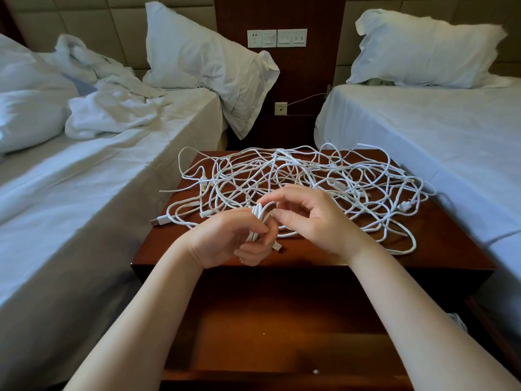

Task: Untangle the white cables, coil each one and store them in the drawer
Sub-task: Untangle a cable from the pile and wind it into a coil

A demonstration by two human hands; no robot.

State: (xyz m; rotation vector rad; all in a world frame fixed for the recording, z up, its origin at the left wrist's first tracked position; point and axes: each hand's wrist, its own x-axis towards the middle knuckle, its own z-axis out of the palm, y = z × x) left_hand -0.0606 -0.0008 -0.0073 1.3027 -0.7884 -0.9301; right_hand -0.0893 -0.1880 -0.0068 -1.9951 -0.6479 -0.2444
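Note:
A big tangle of white cables (304, 179) covers the top of a dark wooden nightstand (439, 249). My left hand (228, 241) grips a small coil of white cable (258, 221) above the nightstand's front edge; a USB plug sticks out below its fingers. My right hand (310, 218) pinches a strand of the same cable just right of the coil, fingers curled. Below my forearms the nightstand's drawer (282, 334) stands pulled out, its wooden inside visible. A USB plug (159, 221) lies at the tangle's left edge.
A bed with rumpled white bedding (84, 179) flanks the nightstand on the left, a made bed (437, 142) on the right, each with a pillow. Wall sockets and switches (277, 38) sit on the dark panel behind. A thin cable runs from a low socket (280, 108) to the right bed.

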